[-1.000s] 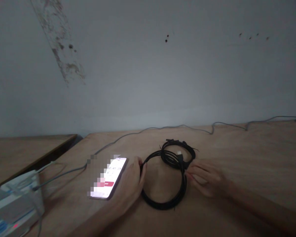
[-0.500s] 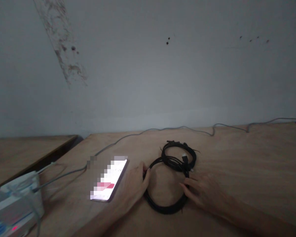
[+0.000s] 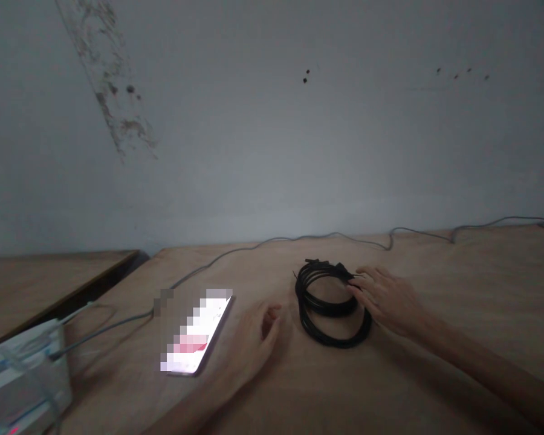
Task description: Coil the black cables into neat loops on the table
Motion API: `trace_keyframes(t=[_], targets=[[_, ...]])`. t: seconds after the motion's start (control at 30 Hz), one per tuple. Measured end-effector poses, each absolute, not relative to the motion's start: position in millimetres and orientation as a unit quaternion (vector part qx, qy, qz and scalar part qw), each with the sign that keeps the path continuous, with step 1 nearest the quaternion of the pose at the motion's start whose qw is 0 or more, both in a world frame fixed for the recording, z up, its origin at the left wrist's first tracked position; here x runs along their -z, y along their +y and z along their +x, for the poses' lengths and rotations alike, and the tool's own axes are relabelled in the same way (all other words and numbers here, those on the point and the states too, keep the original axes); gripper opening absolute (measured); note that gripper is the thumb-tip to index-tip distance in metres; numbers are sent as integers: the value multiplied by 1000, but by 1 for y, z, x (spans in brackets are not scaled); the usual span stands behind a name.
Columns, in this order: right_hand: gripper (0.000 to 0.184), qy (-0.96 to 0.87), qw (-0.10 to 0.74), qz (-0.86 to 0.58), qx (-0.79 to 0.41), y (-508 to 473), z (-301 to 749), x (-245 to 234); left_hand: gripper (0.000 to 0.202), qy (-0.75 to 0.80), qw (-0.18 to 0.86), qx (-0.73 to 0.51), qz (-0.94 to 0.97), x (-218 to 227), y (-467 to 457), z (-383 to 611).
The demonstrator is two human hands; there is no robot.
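A coiled black cable (image 3: 333, 308) lies flat on a plywood tabletop (image 3: 457, 284), right of centre in the head-worn view, its loops stacked in a loose, slightly skewed bundle. The person's right hand (image 3: 383, 299) reaches in from the right, its fingers (image 3: 367, 284) spread wide, with the tips against the upper right of the coil; they rest there and do not visibly close around it. The left hand (image 3: 258, 338) sits well short of the bundle, fingers loosely curled and holding nothing. The coil looks light, soft and springy, and its loops could slip apart if lifted by one strand; the bunched strands at its upper right appear the surest place to take hold. A smartphone (image 3: 194, 335) lies just beside the left hand, its bright screen pixelated. A thin grey cable (image 3: 272, 240) runs along the far part of the table below a stained white wall (image 3: 104, 78), and a pale device (image 3: 27, 374) sits at lower left.
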State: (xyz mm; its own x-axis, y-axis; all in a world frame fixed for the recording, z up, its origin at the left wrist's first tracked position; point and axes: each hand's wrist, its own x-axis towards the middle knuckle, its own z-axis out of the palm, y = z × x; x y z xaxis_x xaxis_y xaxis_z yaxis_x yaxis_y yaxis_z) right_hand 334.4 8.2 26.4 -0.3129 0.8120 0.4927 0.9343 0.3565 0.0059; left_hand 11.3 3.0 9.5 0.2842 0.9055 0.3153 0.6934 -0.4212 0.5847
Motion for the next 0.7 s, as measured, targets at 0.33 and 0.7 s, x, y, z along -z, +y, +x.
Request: trace_keyframes(t=[0.33, 0.7], targets=[[35, -912, 141, -382, 47, -30, 297, 5, 20, 501, 116, -295, 805, -5, 6, 8], [40, -882, 129, -453, 34, -23, 300, 23, 15, 493, 121, -280, 815, -3, 6, 8]])
